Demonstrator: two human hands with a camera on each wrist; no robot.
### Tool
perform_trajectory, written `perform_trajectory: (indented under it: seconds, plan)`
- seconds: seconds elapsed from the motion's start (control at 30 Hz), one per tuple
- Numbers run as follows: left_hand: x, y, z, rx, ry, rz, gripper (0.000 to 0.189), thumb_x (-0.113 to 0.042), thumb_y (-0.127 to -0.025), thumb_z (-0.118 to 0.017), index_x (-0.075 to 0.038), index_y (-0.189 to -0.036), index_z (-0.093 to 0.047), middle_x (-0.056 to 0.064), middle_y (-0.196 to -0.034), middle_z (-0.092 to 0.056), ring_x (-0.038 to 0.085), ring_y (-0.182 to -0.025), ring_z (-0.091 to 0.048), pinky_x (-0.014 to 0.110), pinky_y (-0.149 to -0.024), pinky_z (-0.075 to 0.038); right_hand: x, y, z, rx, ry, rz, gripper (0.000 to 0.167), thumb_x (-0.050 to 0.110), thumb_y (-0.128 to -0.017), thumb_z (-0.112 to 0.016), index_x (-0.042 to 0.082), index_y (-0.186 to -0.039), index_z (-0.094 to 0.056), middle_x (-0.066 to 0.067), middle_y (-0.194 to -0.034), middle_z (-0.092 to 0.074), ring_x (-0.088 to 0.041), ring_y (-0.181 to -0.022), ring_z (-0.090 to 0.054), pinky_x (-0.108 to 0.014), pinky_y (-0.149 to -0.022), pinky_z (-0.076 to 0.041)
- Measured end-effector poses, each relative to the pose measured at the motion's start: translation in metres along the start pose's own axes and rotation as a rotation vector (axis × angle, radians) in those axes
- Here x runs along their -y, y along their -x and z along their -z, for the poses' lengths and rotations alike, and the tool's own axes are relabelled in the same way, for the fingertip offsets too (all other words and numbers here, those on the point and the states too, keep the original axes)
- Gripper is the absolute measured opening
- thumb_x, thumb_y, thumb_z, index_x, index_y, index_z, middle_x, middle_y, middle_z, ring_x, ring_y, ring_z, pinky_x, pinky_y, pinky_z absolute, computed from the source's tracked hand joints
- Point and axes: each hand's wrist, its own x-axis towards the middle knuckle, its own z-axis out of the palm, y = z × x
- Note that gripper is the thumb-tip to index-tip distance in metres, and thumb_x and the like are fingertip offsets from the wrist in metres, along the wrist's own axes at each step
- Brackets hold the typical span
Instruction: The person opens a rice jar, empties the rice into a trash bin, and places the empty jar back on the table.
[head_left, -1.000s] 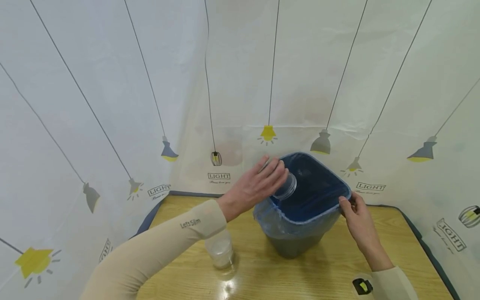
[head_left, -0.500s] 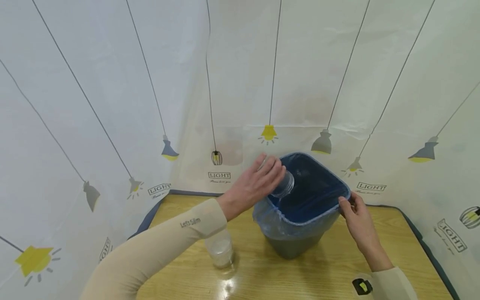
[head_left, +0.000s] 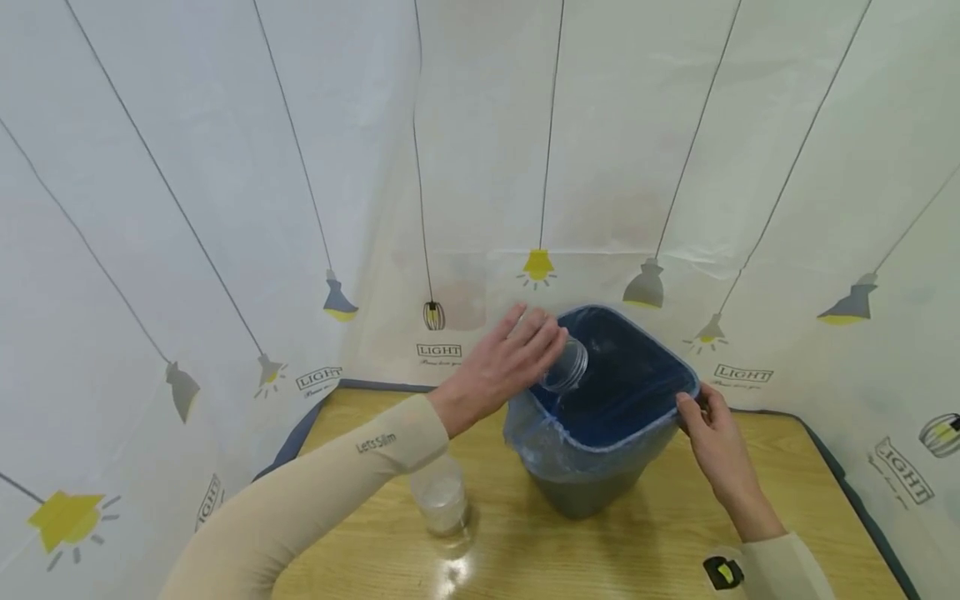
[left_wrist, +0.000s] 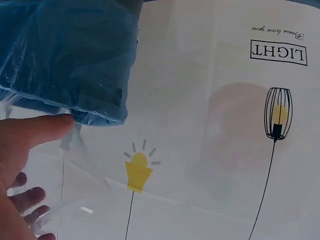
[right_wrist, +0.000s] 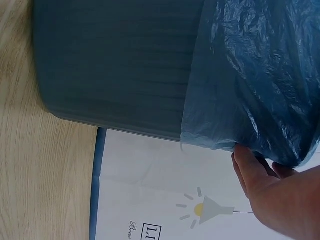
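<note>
A grey trash can (head_left: 581,493) stands on the table, lined with a blue plastic bag (head_left: 630,458) folded over its rim. My left hand (head_left: 504,362) grips a clear jar (head_left: 566,367), tilted with its ridged mouth over the left side of the can's opening. In the left wrist view only the jar's curved edge (left_wrist: 65,216) shows beyond the fingers. My right hand (head_left: 720,450) pinches the can's right rim through the bag, with the thumb on top. The right wrist view has this hand (right_wrist: 272,187) at the bag-covered edge.
A second clear container (head_left: 441,500) stands upright on the wooden table (head_left: 525,567), below my left forearm and left of the can. Pale sheeting (head_left: 465,167) printed with hanging lamps encloses the table's back and sides.
My left hand has drawn back slightly to the left with the jar, which stays tilted over the can. The right hand keeps its hold on the rim.
</note>
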Motion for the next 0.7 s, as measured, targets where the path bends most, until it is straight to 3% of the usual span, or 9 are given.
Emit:
perform_trajectory:
  seconds: [0.1,0.33,0.43,0.7]
  plan:
    - [0.001,0.002,-0.001,-0.004,0.004,-0.008,0.059,-0.011,-0.095,-0.064,-0.008,-0.152,-0.046,0.014,-0.146,-0.049,0.034,-0.134,-0.044,0.052,-0.118,-0.032,-0.001,0.0,0.0,0.004,-0.001,-0.005,0.073,0.042,-0.111,-0.04,-0.008,-0.16,-0.017,-0.03,-0.157,-0.033,-0.014,-0.129,-0.048,-0.005,-0.089,-0.043]
    - [0.004,0.011,-0.008,-0.093,0.029,0.038,0.053,-0.013,-0.095,-0.063,-0.008,-0.147,-0.05,0.014,-0.141,-0.052,0.035,-0.133,-0.048,0.051,-0.116,-0.035,-0.003,0.001,0.0,0.006,-0.006,-0.006,0.074,0.043,-0.111,-0.04,-0.007,-0.16,-0.017,-0.029,-0.157,-0.033,-0.002,-0.121,-0.048,-0.004,-0.088,-0.043]
    - [0.007,0.016,-0.009,-0.119,0.108,0.095,0.06,-0.02,-0.092,-0.07,-0.008,-0.148,-0.049,0.014,-0.144,-0.051,0.035,-0.135,-0.048,0.05,-0.117,-0.035,-0.004,0.0,-0.001,0.006,-0.017,-0.007,0.073,0.041,-0.111,-0.04,-0.007,-0.16,-0.017,-0.029,-0.156,-0.034,0.011,-0.111,-0.044,-0.004,-0.088,-0.043]
    - [0.005,0.034,-0.011,-0.163,0.345,0.271,0.091,-0.049,-0.081,-0.086,-0.004,-0.147,-0.044,0.016,-0.148,-0.052,0.034,-0.136,-0.048,0.046,-0.117,-0.036,-0.005,0.001,-0.003,-0.035,-0.039,0.004,0.071,0.04,-0.111,-0.04,-0.007,-0.16,-0.02,-0.026,-0.153,-0.037,0.011,-0.109,-0.046,-0.005,-0.088,-0.044]
